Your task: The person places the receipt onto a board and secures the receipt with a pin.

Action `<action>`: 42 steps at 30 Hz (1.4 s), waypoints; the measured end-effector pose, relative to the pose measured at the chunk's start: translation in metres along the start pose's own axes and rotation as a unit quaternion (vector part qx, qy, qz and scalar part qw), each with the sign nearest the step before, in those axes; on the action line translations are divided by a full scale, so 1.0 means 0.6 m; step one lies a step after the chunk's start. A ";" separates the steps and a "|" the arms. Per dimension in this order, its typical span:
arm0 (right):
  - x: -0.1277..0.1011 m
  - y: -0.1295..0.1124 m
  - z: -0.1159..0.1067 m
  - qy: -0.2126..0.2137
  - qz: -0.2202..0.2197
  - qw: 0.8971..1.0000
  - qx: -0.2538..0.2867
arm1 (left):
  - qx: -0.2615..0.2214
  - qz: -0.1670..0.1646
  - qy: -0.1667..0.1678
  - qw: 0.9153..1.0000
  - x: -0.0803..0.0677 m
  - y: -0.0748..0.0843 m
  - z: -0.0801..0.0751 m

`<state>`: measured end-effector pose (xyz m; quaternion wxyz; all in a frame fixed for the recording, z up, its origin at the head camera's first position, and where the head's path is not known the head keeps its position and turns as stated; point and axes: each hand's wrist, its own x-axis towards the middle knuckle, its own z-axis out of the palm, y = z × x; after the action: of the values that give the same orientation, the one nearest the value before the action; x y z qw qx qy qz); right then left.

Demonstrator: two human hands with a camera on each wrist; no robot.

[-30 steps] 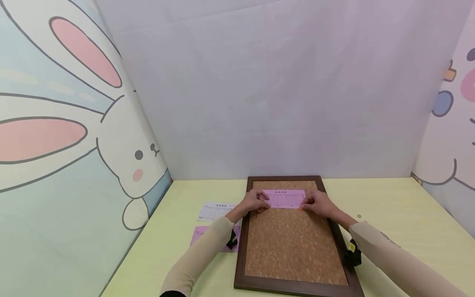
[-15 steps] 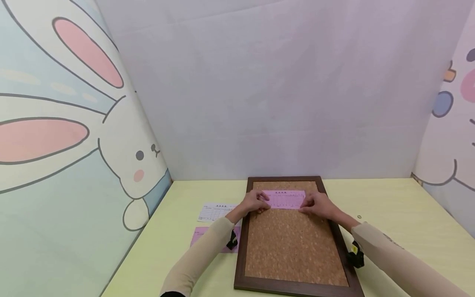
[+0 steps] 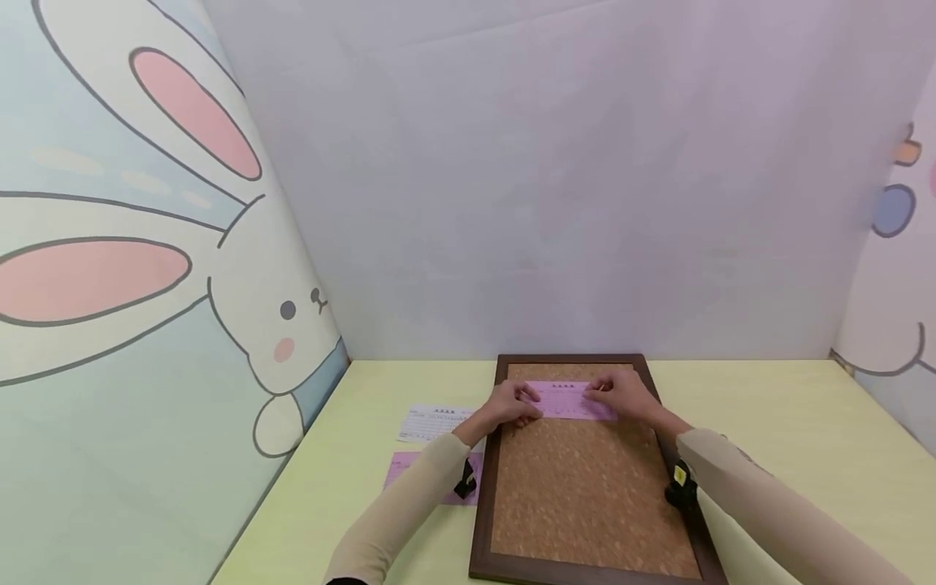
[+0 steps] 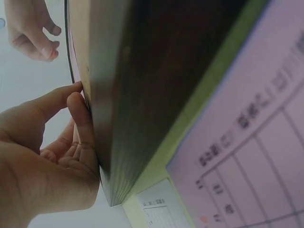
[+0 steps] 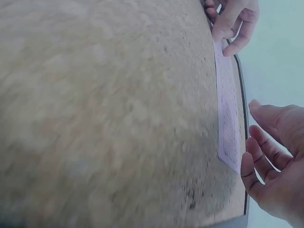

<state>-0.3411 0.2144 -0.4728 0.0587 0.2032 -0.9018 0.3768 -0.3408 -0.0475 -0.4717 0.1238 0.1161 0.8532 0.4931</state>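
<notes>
Our left hand presses the pink slip's left end with its fingertips on the cork board; our right hand, fingers relaxed, hovers at its right end. We judge pinning comes next.

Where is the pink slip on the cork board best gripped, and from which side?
Probably its two short ends, from left and right. The pink slip lies flat and long across the cork board, so its middle gives no edge. The left hand and right hand sit there.
</notes>
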 end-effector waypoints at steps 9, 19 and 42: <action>0.035 -0.004 0.031 -0.020 0.040 0.998 -0.044 | 0.008 0.000 0.004 1.000 0.004 -0.005 0.002; 0.038 -0.018 0.040 -0.041 0.093 0.995 -0.009 | 0.009 0.000 0.001 1.000 0.002 -0.010 0.004; 0.034 -0.017 0.041 -0.064 0.081 0.994 -0.040 | 0.013 0.000 0.001 1.000 -0.007 -0.010 0.009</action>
<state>-0.3540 0.1839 -0.4785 -0.0219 0.1505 -0.9316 0.3300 -0.3355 -0.0474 -0.4789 0.1216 0.1172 0.8595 0.4824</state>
